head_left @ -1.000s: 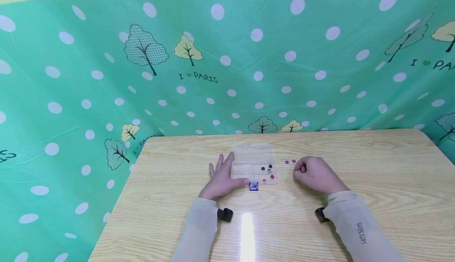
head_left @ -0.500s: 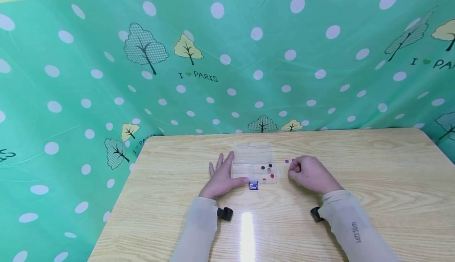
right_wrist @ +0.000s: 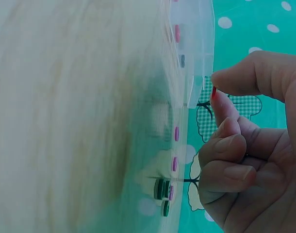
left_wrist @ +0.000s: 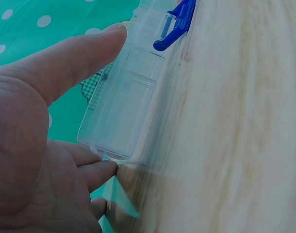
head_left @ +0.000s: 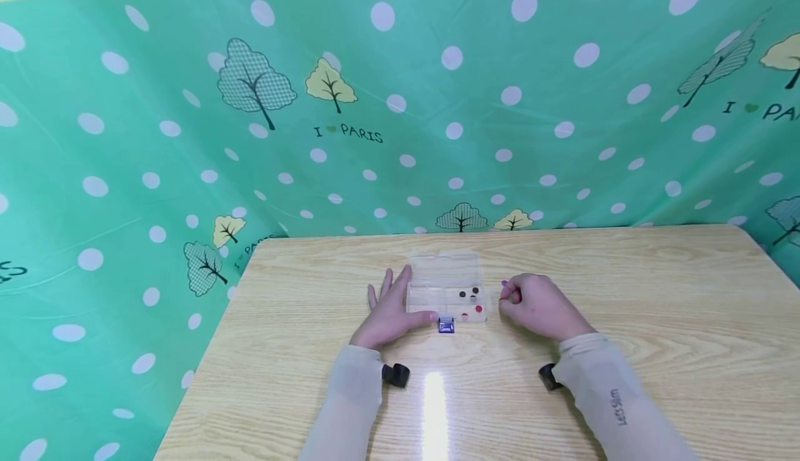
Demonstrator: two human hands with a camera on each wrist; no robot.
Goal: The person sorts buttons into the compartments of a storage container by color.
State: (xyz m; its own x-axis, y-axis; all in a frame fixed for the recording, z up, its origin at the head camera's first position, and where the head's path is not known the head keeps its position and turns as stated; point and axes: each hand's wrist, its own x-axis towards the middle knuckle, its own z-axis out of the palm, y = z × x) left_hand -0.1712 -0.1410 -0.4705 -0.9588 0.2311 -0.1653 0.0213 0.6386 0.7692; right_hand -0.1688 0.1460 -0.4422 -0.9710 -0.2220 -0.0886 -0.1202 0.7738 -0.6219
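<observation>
A clear plastic divided box [head_left: 427, 296], its lid folded back, lies on the table. My left hand [head_left: 390, 319] rests against the box's left side with spread fingers, and the thumb reaches along the front rim near the blue latch [head_left: 446, 325]. Black discs [head_left: 462, 294] lie in a back right compartment, red discs [head_left: 478, 309] in a front one. Just right of the box, my right hand [head_left: 545, 308] pinches a small red disc [right_wrist: 214, 92] between thumb and index finger, above the table. Its other fingers are curled in.
Beyond the right hand are several small purple discs [right_wrist: 176, 133] and dark green discs [right_wrist: 161, 189] on the wooden table [head_left: 656, 343], mostly hidden in the head view. A green dotted cloth [head_left: 400, 135] hangs behind the table's back edge.
My right hand has moved left toward the box with the red disc, covering one of the purple discs in the head view. The left hand and the box stay put.
</observation>
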